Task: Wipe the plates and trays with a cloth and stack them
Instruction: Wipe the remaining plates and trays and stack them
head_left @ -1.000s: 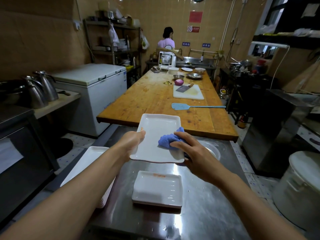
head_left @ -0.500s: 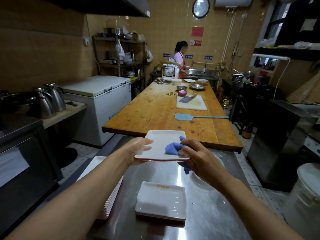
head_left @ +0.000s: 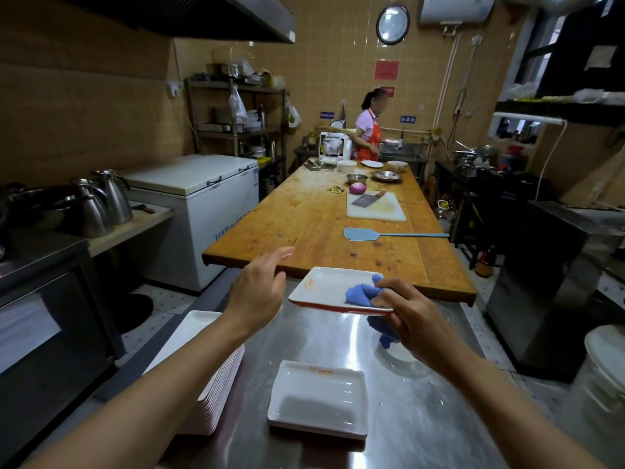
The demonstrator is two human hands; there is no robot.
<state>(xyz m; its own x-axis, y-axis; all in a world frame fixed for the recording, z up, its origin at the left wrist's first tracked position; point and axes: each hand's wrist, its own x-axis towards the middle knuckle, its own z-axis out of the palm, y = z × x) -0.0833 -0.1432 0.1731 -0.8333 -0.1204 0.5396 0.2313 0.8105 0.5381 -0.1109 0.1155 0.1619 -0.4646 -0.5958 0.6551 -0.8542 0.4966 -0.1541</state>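
Right hand (head_left: pixel 411 313) is pinching blue cloth (head_left: pixel 362 294) and rectangular plate (head_left: pixel 333 289) together while left hand (head_left: pixel 258 292) is hovering open-fingered nearby, so re-gripping the far-left rim is advisable before wiping.

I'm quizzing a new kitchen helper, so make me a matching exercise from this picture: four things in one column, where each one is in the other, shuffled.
Things:
1. blue cloth
2. cleaver
3. blue spatula
4. tall plate stack

Places:
A. on the white cutting board
B. bare wood of the long table
C. steel counter's left edge
D. pinched with the held plate by the right hand

Pairs: 1-D, 2-A, 3-B, 4-C
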